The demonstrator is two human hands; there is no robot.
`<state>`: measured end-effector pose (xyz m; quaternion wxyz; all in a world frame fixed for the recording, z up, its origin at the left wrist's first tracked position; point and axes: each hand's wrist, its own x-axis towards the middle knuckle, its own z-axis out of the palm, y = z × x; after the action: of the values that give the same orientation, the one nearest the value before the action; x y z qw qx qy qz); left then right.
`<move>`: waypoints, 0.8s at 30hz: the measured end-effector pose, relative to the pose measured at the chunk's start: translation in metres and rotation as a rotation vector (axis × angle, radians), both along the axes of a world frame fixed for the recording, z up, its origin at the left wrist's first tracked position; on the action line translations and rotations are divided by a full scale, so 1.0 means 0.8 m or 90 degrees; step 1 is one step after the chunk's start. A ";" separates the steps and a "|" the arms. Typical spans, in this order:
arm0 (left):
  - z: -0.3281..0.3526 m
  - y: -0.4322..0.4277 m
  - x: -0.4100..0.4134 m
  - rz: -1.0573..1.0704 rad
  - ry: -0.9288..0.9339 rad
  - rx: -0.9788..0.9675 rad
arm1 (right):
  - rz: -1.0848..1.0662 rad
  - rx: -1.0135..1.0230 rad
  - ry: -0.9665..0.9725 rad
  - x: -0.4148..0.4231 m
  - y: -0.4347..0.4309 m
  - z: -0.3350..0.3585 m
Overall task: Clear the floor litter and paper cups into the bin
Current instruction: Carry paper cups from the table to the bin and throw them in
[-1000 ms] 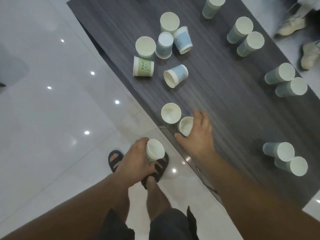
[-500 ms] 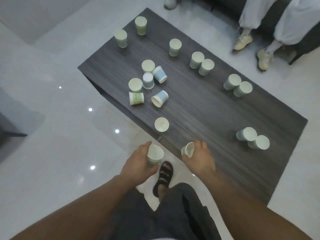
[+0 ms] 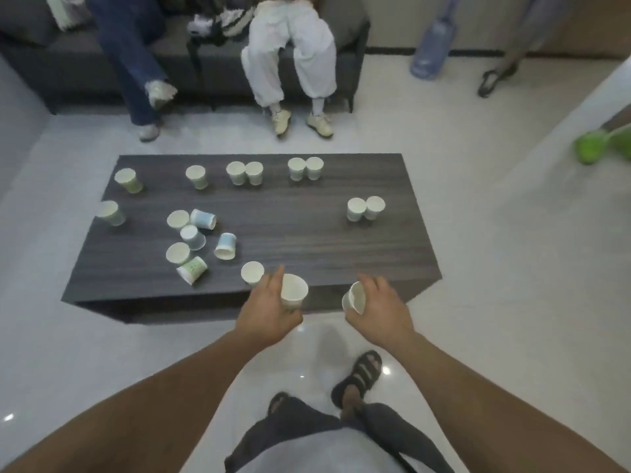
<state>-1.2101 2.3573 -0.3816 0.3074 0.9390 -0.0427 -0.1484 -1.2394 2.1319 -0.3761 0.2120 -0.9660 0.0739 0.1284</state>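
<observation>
Low dark table (image 3: 290,233) is standing on the pale tiled floor (image 3: 68,336), in front of a grey sofa (image 3: 348,63).

- **Table, left end:** two separate cups (image 3: 128,180) are standing upright, well apart.
- **Front-left:** just right of them a cluster of six cups (image 3: 193,236) is sitting. Some are standing upright and three are lying on their sides.
- **Far edge:** a lone cup (image 3: 196,176) and two touching pairs (image 3: 245,172) are standing upright.
- **Front edge:** a single white cup (image 3: 252,273) is standing upright, just beside the left hand (image 3: 269,312).
- **Left hand:** it is hovering over the table's front edge. Its fingers are curling round the wall of an upright paper cup (image 3: 293,290), mouth facing up.
- **Right hand:** the right hand (image 3: 382,308) is holding a second paper cup (image 3: 354,298) just off the front edge, fingers wrapping over it from the right. This cup is tilting, mouth facing left. The two held cups are apart.
- **Table, right side:** another touching pair (image 3: 365,208) is standing upright.
- **Far wall:** a blue water bottle (image 3: 432,46) is standing there.
</observation>
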 end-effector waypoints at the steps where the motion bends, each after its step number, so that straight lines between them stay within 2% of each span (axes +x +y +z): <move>1: 0.007 -0.017 -0.004 -0.036 0.002 0.008 | -0.028 -0.004 -0.006 -0.023 -0.014 0.005; 11: 0.048 -0.268 -0.104 -0.372 -0.049 0.007 | -0.335 -0.010 -0.045 -0.268 -0.203 0.023; 19: 0.059 -0.509 -0.297 -0.607 -0.053 -0.039 | -0.556 -0.024 -0.039 -0.516 -0.359 0.034; 24: 0.067 -0.632 -0.415 -0.773 -0.054 -0.048 | -0.718 -0.021 -0.046 -0.646 -0.418 0.039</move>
<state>-1.5420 1.8516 -0.3276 0.1992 0.7402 -0.5881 -0.2579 -1.7564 1.7976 -0.3446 0.2353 -0.7838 0.5734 -0.0389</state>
